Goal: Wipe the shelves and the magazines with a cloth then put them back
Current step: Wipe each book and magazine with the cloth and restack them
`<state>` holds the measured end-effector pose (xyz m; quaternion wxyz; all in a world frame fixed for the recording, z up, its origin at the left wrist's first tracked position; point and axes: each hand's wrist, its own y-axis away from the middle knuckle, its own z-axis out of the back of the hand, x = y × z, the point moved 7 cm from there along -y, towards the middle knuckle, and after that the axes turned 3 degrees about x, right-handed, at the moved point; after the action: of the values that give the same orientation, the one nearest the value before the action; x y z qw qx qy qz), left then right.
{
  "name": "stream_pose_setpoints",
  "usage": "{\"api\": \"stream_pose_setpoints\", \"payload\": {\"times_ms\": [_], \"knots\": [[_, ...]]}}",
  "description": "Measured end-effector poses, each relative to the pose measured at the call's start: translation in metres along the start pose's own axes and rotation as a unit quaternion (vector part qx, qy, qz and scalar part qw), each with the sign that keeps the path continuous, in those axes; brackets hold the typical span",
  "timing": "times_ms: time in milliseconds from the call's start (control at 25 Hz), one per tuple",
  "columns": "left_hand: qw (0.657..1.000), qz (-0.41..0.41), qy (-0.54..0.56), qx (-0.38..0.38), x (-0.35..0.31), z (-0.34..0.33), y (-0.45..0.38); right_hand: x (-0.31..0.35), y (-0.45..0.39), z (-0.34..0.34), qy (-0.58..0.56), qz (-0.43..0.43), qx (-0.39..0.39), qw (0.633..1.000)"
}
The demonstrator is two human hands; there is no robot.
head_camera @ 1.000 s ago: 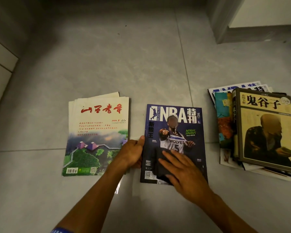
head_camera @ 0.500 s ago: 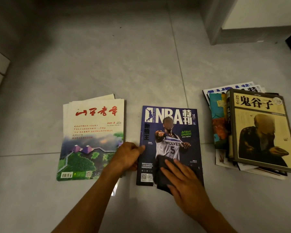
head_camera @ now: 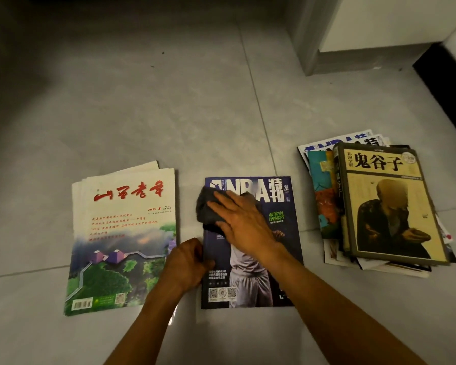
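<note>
A dark blue NBA magazine (head_camera: pixel 282 233) lies flat on the grey tiled floor, in the middle. My right hand (head_camera: pixel 244 223) presses a dark grey cloth (head_camera: pixel 207 210) flat onto the magazine's upper left part, fingers straight. My left hand (head_camera: pixel 188 262) grips the magazine's left edge with curled fingers and the thumb on the cover. To the left lies a small pile of white magazines (head_camera: pixel 121 238) with red characters and a green landscape. On the right sits an untidy stack of magazines (head_camera: pixel 327 201) topped by a beige book (head_camera: pixel 390 204).
A white cabinet or wall base (head_camera: pixel 374 35) rises at the back right, with a dark gap (head_camera: pixel 448 83) beside it. Bare floor tiles (head_camera: pixel 156 106) stretch behind the magazines.
My right hand has slid the cloth from the lower part of the NBA cover up to its upper left corner. My left hand stays on the left edge.
</note>
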<state>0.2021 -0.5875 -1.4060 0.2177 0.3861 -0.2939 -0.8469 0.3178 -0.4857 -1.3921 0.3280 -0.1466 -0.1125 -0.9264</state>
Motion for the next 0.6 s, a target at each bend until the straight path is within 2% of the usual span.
{"api": "stream_pose_setpoints", "payload": {"times_ms": [160, 240, 320, 480, 600], "knots": [[0.999, 0.001, 0.033, 0.005, 0.002, -0.001, -0.002, -0.106, -0.001, 0.036, -0.025, -0.147, -0.029, 0.988], [0.999, -0.002, 0.052, 0.003, 0.002, -0.002, -0.003, -0.11, 0.009, 0.038, -0.028, -0.165, -0.049, 0.985], [0.998, -0.011, 0.055, 0.003, -0.001, -0.002, 0.0, -0.078, 0.047, 0.018, -0.022, -0.156, -0.034, 0.987], [0.998, -0.026, 0.063, -0.001, 0.002, 0.001, -0.003, -0.009, 0.162, -0.028, 0.033, -0.063, 0.026, 0.997], [0.996, -0.024, 0.085, 0.0, 0.004, 0.001, -0.006, -0.029, 0.141, -0.023, 0.012, -0.07, 0.013, 0.997]]}}
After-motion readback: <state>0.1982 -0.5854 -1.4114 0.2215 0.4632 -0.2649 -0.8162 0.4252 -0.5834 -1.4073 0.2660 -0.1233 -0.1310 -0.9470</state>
